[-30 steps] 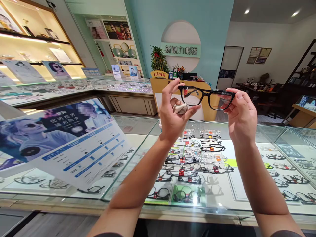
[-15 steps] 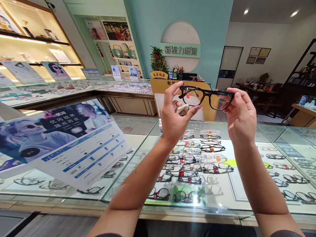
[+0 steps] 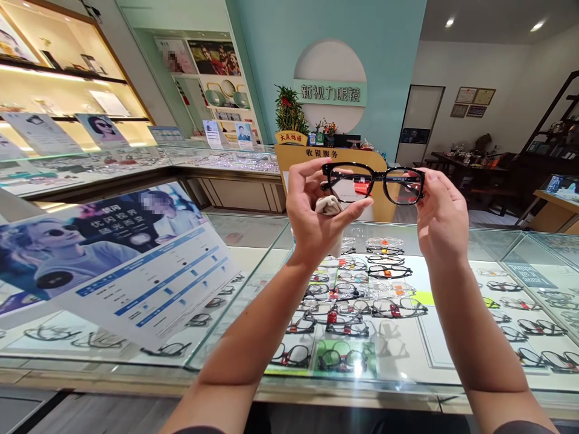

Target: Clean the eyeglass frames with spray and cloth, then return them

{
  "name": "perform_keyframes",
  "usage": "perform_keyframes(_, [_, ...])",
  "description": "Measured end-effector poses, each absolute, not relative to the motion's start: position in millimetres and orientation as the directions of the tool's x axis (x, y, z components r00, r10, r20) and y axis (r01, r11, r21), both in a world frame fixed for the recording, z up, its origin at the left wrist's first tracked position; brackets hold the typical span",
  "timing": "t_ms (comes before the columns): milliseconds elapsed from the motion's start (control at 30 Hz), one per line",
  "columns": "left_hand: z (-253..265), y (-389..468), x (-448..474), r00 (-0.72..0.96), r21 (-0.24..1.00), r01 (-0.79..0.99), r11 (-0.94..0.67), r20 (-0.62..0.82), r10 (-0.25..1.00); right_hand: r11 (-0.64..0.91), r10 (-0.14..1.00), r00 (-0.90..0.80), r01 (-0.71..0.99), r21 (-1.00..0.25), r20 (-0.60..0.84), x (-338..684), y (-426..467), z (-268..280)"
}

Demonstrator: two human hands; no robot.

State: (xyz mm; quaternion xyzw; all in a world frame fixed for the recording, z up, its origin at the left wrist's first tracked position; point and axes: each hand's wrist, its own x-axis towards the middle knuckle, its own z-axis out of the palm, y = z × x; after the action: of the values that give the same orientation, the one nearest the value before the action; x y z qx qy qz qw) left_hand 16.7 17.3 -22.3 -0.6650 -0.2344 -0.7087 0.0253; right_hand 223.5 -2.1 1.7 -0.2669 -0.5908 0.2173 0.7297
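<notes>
A pair of black-framed eyeglasses (image 3: 379, 176) is held up above the glass counter, with a red tag (image 3: 362, 188) showing through one lens. My left hand (image 3: 310, 214) grips the frame's left end, its thumb stretched beneath the left lens. Tucked in that same palm is a crumpled pale cloth (image 3: 329, 206), part of which hangs below the hand. At the other end, the fingers of my right hand (image 3: 441, 208) pinch the right corner of the frame. Both lenses face the camera, and the temples are partly hidden behind them.
Below my arms, a glass display case (image 3: 362, 386) contains rows of eyeglasses (image 3: 346, 328). A printed leaflet (image 3: 149, 265) stands at the left. Farther back are a yellow cashier desk (image 3: 289, 160), a potted plant (image 3: 290, 108) and more glass counters (image 3: 226, 175).
The eyeglasses have tilted and shifted slightly left and down, and the red tag shows larger through the lens. My left hand has moved a little left, with more cloth visible.
</notes>
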Motion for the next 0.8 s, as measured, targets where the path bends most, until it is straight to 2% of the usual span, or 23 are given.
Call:
perform_keyframes(133, [-25.5,19.8,15.4,-0.143,0.310,0.295,-0.904,0.950,0.279,0.718,0.688,0.214,-0.060,-0.694,0.693,220.5,-0.7,0.2])
perform_keyframes(333, [-26.4,18.3,16.4,-0.160,0.317,0.322,-0.892,0.947,0.279,0.653,0.754,0.171,-0.080,-0.753,0.635,221.7,3.3,-1.3])
perform_keyframes(567, [-23.3,14.1,17.2,-0.156,0.241,0.268,-0.933,0.966,0.205,0.604,0.790,0.158,-0.034,-0.796,0.593,221.5,0.9,0.3])
perform_keyframes(667, [-21.4,25.4,9.5,-0.106,0.243,0.252,-0.937,0.969,0.223,0.631,0.763,0.194,-0.010,-0.776,0.617,219.3,-6.3,2.8])
perform_keyframes(800, [-19.2,43.8,-0.3,-0.050,0.342,0.092,-0.935,0.940,0.338,0.739,0.659,0.165,0.039,-0.672,0.734,215.6,-19.0,6.1])
